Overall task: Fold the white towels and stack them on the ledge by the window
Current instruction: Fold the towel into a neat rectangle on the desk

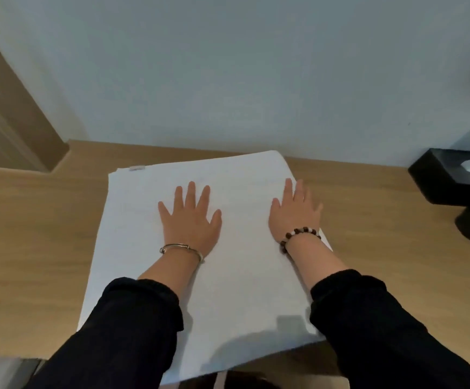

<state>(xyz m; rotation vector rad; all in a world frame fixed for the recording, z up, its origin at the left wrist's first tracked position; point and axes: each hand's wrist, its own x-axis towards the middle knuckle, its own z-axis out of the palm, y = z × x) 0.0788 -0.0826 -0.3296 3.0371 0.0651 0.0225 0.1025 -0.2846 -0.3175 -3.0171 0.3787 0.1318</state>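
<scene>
A white rectangular terry towel lies flat on the light wooden tabletop, its near edge hanging over the table's front; the left hand presses its middle with fingers spread wide; the right hand lies flat, fingers straight, at its right edge; a black box sits far right
</scene>
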